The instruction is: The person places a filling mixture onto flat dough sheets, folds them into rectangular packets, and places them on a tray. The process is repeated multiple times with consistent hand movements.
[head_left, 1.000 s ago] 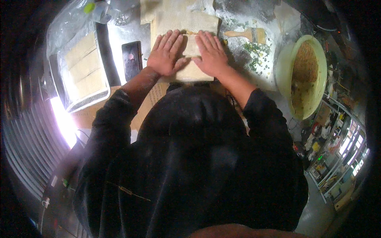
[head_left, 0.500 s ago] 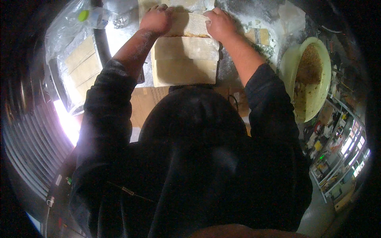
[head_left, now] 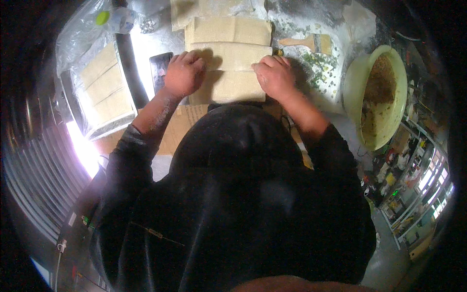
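Pale, floured sheets of dough (head_left: 233,86) lie on the worktop in front of me in overlapping strips, with a fold line across the middle. My left hand (head_left: 184,74) is at the left edge of the middle strip, its fingers curled over the dough. At the opposite edge my right hand (head_left: 275,77) has thumb and fingers pinched on the same strip. A farther dough strip (head_left: 232,30) lies flat beyond my hands. No filling shows between the strips. Next to my left hand lies a dark phone (head_left: 159,72).
A wooden-handled brush (head_left: 306,43) lies at the far right among chopped green bits (head_left: 318,68) and flour. Farther right stands a pale green basin (head_left: 351,82) with brown filling. At the left are a tray of dough strips (head_left: 104,78) and a green-capped bottle (head_left: 119,20).
Both hands have come nearer to me, from the far strip to the middle one. The brown filling line seen before is now covered. The brush and phone show more fully.
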Tool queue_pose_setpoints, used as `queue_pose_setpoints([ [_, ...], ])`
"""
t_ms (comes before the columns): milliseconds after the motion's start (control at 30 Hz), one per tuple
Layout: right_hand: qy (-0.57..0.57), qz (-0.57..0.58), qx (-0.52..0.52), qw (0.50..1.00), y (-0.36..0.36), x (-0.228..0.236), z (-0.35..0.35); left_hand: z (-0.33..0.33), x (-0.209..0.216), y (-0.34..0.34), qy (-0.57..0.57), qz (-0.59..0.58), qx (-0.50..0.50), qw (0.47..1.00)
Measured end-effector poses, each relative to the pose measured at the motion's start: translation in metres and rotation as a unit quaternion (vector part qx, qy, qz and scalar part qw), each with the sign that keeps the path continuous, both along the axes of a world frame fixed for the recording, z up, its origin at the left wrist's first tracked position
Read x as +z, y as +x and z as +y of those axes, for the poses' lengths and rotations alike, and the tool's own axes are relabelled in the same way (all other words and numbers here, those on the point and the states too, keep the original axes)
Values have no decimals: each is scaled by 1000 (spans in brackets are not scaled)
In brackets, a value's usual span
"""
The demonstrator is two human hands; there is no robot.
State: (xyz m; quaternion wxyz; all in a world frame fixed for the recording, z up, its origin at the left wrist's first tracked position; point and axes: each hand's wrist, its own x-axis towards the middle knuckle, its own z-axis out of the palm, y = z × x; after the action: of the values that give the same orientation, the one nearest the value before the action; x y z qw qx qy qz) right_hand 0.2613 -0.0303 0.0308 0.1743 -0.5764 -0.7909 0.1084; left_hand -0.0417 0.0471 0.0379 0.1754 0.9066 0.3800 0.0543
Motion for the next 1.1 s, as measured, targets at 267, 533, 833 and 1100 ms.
queue_pose_setpoints([
  [267,-19,-20,-6,1000,-6,0,-11,-11,-13,36,48,-60,-80,994],
  [533,-55,-43,76,995,-30,-8,-40,-60,-19,30,-2,-43,-67,997],
  [833,-62,-69,81,992,-44,-1,-35,-56,-19,27,5,12,-98,995],
  [1100,-41,-101,12,994,-41,-7,22,5,-33,41,89,-23,-67,994],
])
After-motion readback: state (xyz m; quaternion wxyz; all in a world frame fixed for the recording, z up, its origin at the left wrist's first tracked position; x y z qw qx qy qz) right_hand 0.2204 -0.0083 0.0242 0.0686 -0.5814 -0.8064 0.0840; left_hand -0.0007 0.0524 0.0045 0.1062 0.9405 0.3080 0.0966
